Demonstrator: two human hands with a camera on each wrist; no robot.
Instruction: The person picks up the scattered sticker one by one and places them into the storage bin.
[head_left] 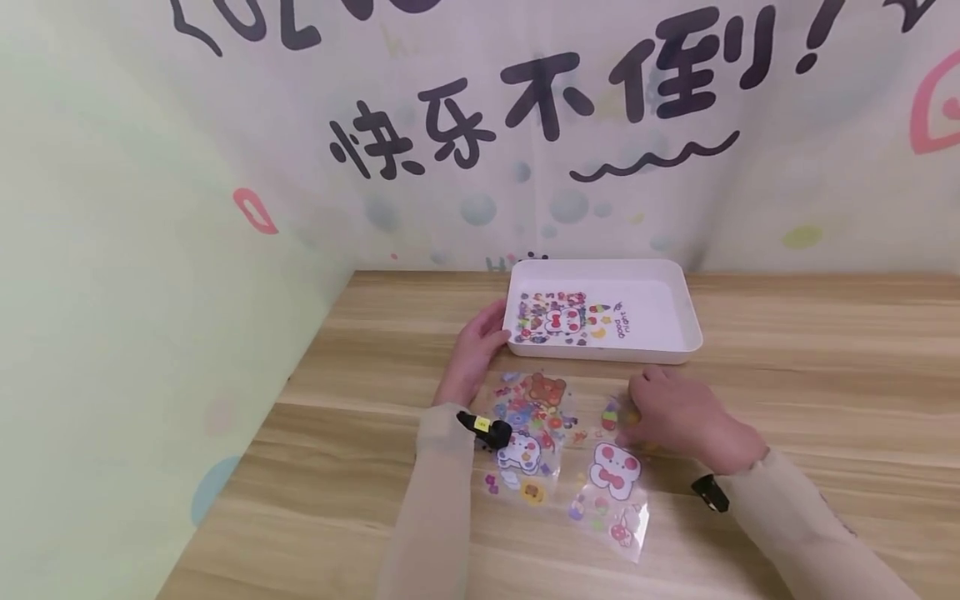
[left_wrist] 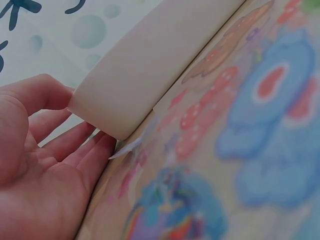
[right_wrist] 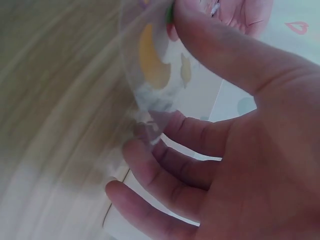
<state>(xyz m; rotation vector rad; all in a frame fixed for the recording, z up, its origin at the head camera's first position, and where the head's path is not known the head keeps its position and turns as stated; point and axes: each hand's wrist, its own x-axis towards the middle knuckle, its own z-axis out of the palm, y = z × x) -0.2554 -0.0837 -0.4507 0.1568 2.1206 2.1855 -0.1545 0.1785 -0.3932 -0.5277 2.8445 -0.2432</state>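
Observation:
My left hand (head_left: 489, 332) rests against the left front corner of a white tray (head_left: 603, 351), thumb on one side and straight fingers on the other; the left wrist view shows the hand (left_wrist: 60, 150) cupping that corner of the tray (left_wrist: 150, 65). My right hand (head_left: 645, 412) pinches a clear sticker sheet (head_left: 611, 414) lying on the table just in front of the tray. In the right wrist view the thumb (right_wrist: 210, 50) presses on that sheet (right_wrist: 150, 65), which carries a yellow moon sticker, with fingers curled under its edge.
Inside the tray lies a colourful sticker sheet (head_left: 551, 317). Two more clear sheets of cartoon stickers lie on the wooden table (head_left: 825, 375) between my forearms, one on the left (head_left: 528, 421) and one on the right (head_left: 611, 492). Printed walls close off the back and left.

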